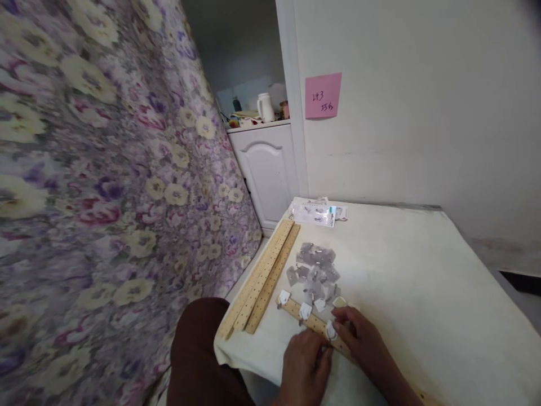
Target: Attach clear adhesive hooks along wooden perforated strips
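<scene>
A wooden strip with a row of holes [315, 323] lies slantwise near the table's front edge, bearing white pieces with small metal hooks: one white hook [284, 296] at its far end, another white hook [305, 310] beside it. The third white hook [332, 330] sits between my hands. My left hand [305, 363] is closed at the strip's near side, fingertips by that hook's metal end. Closed from the right, my right hand [363, 337] has thumb and finger at the white part. Just beyond lie small white pieces [320, 305].
Clear grey square hooks [316, 273] lie in a loose pile beyond the strip. Several longer perforated wooden strips [266, 282] lie along the table's left edge. Flat hook packaging [313, 214] is at the back. A floral curtain [127, 197] hangs left of the cloth-covered table [422, 282].
</scene>
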The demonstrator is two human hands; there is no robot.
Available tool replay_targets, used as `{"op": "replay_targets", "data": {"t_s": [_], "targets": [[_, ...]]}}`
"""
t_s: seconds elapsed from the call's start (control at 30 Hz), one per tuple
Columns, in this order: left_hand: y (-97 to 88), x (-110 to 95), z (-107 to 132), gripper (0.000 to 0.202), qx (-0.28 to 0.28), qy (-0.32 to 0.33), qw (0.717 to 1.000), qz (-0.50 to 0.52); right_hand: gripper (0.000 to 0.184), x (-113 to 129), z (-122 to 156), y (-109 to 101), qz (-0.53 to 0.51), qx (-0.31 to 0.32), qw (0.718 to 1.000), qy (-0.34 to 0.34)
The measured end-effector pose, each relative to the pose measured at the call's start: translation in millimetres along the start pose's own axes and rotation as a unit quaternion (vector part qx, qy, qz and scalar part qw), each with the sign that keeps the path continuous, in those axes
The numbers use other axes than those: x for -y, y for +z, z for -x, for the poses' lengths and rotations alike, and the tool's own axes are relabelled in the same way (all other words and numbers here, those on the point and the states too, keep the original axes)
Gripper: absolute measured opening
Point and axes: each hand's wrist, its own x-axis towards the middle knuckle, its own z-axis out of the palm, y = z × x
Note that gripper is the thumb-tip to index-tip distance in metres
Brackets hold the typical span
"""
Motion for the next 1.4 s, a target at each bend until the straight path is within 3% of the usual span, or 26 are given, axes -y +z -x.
{"op": "replay_targets", "data": {"t_s": [0.13,0.37,0.57,0.7,0.87,1.07,1.2,1.3,1.4], "targets": [[0.0,1,2,0.006,-0.005,-0.015,1.000,0.010,0.026,-6,0,-12,0.014,-0.020,0.999,-0.034],[-0.6,5,7,0.009,0.000,-0.039,0.999,0.018,0.023,-27,1,-42,0.117,-0.053,0.991,0.022],[-5.9,5,13,0.016,-0.006,-0.001,0.999,0.039,0.033,-27,0,-24,0.136,-0.039,0.990,-0.017],[-8.7,4,14,0.013,-0.007,0.017,0.999,0.036,0.021,-21,1,-11,0.163,-0.045,0.985,-0.016],[-7.6,5,13,0.010,-0.025,0.041,0.998,0.043,0.018,-18,1,-13,0.189,-0.048,0.981,0.004],[-13.3,-2,16,0.009,-0.030,0.059,0.994,0.085,0.016,1,9,-37,0.095,-0.019,0.995,0.010],[-21.4,-20,10,0.019,-0.048,0.096,0.985,0.139,0.012,28,23,-54,-0.007,0.051,0.999,-0.018],[-27.3,-35,1,0.030,-0.047,0.087,0.975,0.198,0.010,45,31,-55,-0.061,0.104,0.992,-0.037],[-29.5,-45,-5,0.019,-0.021,0.039,0.966,0.253,0.009,52,35,-49,-0.093,0.126,0.987,-0.042]]}}
